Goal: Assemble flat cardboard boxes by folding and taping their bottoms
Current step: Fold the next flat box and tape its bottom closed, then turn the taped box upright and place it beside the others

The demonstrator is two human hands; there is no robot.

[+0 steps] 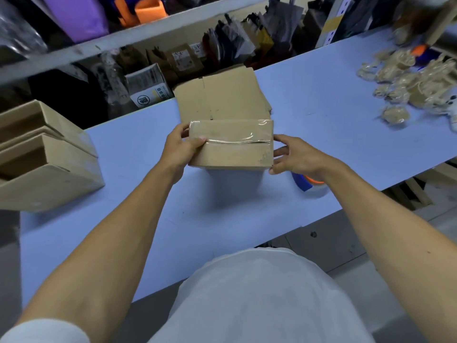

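A pale blue surface [321, 115] runs below cluttered shelves; we hold the box [231, 144] above it, taped bottom up; our left hand [180, 151] grips its left end, our right hand [294, 157] pinches the right corner; taping looks finished, so next we'd likely set it by the assembled boxes [47, 164], whose open tops show nothing inside; flat boxes [222, 95] wait behind.

Tape roll [312, 185] mostly hidden behind right hand [295, 157]. Boxes [47, 169] at left cut off by frame edge. Shelf stuff top right [420, 18] too blurred to ID.
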